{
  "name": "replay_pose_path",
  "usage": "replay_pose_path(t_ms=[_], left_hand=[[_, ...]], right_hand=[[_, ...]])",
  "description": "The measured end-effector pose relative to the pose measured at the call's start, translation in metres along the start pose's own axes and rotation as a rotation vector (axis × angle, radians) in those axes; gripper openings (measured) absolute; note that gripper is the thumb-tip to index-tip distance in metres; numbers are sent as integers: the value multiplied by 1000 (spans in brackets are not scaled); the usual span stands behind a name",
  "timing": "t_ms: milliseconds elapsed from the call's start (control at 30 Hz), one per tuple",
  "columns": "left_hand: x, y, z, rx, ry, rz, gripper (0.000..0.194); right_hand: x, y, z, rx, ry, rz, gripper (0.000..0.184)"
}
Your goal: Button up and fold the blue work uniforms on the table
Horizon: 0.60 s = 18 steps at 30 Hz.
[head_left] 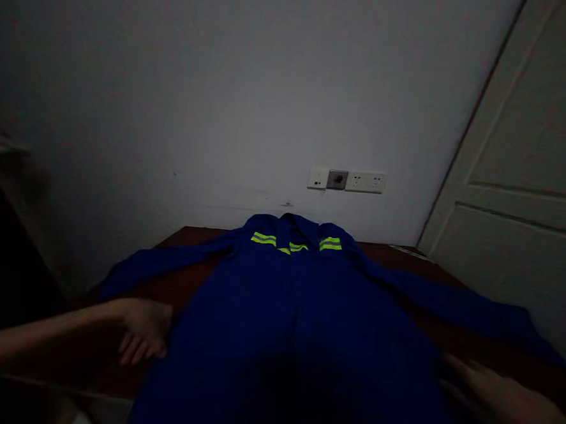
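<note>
Head cam view here: my navy coveralls (pixel 286 321) are lying spread out flat on the counter (pixel 189 289), with my left grip (pixel 141 330) loosely open right at their edge and my right grip (pixel 501 404) open too, fingers apart over the cloth, not clamped on anything.

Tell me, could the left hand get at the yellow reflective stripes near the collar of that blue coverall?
Probably yes, with a stretch. The left hand is at the near edge of the blue coverall, and nothing lies over the fabric between it and the reflective stripes, though they sit well up the garment.
</note>
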State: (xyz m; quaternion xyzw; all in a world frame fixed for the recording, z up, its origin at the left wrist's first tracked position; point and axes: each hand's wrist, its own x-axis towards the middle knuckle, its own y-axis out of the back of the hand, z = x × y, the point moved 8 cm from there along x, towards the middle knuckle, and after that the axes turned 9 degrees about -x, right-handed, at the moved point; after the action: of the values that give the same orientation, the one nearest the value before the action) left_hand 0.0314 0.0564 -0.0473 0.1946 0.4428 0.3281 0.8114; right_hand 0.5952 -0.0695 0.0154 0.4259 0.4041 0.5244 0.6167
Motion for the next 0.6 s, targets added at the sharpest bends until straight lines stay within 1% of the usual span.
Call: replay_pose_path(t_ms=[100, 133, 200, 267, 333, 467, 533, 600], left_hand=[[19, 26, 24, 8, -46, 62, 31], [27, 36, 33, 14, -66, 100, 29], [46, 59, 57, 68, -157, 240, 27], [69, 76, 76, 90, -172, 332, 25], [93, 89, 89, 91, -162, 389, 25], [130, 107, 113, 112, -212, 483, 24], [145, 114, 124, 152, -251, 528, 22], [159, 121, 136, 205, -296, 582, 21]], right_hand=[[48, 45, -33, -55, 78, 129, 31], [64, 56, -45, -77, 108, 140, 30], [96, 73, -68, -105, 164, 177, 29], [127, 82, -88, -130, 208, 187, 28], [157, 89, -105, -137, 214, 200, 27], [207, 107, -137, -138, 239, 273, 30], [228, 115, -153, -150, 256, 298, 32], [246, 118, -171, -169, 290, 304, 32]])
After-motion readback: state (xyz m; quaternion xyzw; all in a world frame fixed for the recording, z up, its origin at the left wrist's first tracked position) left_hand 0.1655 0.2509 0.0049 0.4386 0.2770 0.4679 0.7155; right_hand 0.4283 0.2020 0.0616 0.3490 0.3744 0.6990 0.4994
